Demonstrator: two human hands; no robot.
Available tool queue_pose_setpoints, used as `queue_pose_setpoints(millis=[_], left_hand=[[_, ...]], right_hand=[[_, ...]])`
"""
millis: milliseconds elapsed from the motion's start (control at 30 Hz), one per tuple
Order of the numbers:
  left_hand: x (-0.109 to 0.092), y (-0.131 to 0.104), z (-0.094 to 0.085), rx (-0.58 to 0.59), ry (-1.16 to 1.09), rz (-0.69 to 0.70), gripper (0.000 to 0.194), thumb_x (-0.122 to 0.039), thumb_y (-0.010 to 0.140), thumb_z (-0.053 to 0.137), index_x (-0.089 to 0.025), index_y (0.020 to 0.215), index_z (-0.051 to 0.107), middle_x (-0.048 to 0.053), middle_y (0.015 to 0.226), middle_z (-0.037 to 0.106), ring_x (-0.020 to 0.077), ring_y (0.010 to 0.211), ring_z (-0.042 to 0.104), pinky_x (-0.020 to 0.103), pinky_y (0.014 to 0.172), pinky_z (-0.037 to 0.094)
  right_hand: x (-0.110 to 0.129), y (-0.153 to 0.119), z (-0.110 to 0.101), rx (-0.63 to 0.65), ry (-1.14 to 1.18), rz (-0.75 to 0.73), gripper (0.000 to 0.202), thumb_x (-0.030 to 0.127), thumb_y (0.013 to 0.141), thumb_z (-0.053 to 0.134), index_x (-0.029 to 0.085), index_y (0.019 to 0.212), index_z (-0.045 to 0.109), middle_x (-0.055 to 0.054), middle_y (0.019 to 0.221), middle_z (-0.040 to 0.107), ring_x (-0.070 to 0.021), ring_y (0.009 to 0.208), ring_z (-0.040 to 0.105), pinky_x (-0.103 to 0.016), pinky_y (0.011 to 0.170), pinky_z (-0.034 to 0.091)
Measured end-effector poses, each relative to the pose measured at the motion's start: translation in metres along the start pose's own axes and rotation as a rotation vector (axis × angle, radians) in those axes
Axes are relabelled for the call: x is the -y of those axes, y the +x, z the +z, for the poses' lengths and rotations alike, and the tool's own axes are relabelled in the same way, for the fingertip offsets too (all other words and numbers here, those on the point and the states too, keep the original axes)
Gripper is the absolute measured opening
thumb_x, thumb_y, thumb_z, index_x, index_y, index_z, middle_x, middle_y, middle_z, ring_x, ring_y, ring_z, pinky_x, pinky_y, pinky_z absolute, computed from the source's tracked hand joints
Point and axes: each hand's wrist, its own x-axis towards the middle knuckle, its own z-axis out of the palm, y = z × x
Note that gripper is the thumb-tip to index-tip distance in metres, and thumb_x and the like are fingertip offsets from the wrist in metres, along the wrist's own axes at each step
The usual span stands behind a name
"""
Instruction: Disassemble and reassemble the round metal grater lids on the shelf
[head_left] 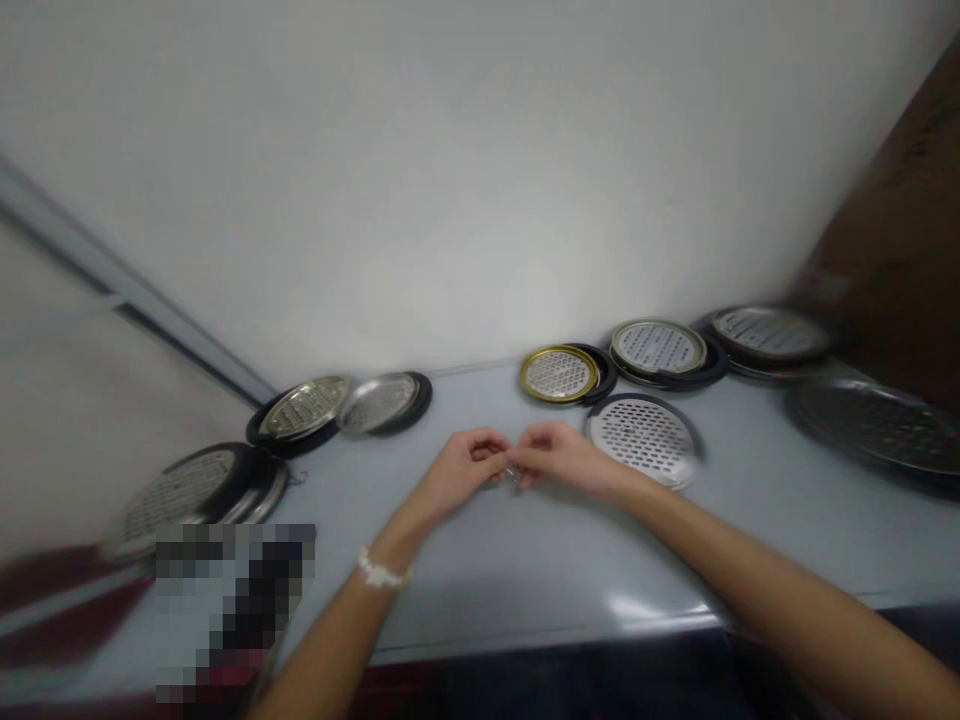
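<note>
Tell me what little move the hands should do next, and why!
Maybe the right hand should ease its fingertips back slightly while the left hand steadies the small shiny piece. Both hands' fingertips meet around it and hide most of it, so uncovering it could help show its shape.

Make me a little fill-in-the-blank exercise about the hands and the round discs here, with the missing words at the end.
1. A pale bracelet circles the person's ____ wrist.
2. The left hand and the right hand meet at a small item, which is far ____ in size than any of the discs.
3. The white perforated disc closest to the hands lies nearer the ____ hand.
4. The yellow-rimmed disc lies ____ from the person than that white one.

Missing words: left; smaller; right; farther.
</note>
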Motion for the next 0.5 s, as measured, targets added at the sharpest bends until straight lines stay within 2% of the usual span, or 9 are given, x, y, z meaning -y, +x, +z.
queue_pose_setpoints(millis=[167,333,400,500], left_hand=[[0.0025,0.0005,-0.0017,-0.002,0.062,-0.031,0.029,-0.041,0.079,0.072,-0.013,0.084,0.067,0.001,0.071,0.064,0.0117,0.061,0.056,0.025,0.06,0.043],[0.003,-0.0013,-0.0008,0.044,0.105,-0.041,0.029,-0.042,0.081,0.07,-0.013,0.083,0.068,0.001,0.07,0.063,0.0115,0.061,0.054,0.025,0.06,0.042],[0.0023,-0.0021,0.0013,0.064,0.098,-0.04,0.027,-0.04,0.08,0.071,-0.013,0.081,0.069,0.001,0.069,0.063,0.0114,0.06,0.054,0.025,0.06,0.042],[0.0019,-0.002,0.004,0.059,0.068,-0.046,0.028,-0.04,0.077,0.073,-0.013,0.082,0.068,0.001,0.07,0.063,0.0112,0.06,0.054,0.025,0.06,0.043]], right_hand=[[-0.0008,-0.0004,-0.0023,-0.005,-0.058,-0.028,0.042,0.052,0.069,0.082,0.015,0.073,0.063,-0.004,0.066,0.069,-0.0155,0.061,0.066,-0.026,0.06,0.048],[0.0035,-0.0038,-0.0026,-0.114,-0.344,-0.167,0.005,0.019,0.081,0.064,0.016,0.079,0.068,-0.002,0.067,0.07,-0.0157,0.065,0.065,-0.026,0.063,0.047],[0.0048,-0.0048,-0.0018,-0.18,-0.459,-0.236,0.009,0.012,0.079,0.061,0.017,0.078,0.068,-0.002,0.07,0.07,-0.0154,0.067,0.064,-0.026,0.064,0.045],[0.0042,-0.0056,-0.001,-0.234,-0.53,-0.294,0.008,0.011,0.079,0.062,0.018,0.079,0.066,-0.001,0.071,0.07,-0.0147,0.066,0.061,-0.025,0.061,0.042]])
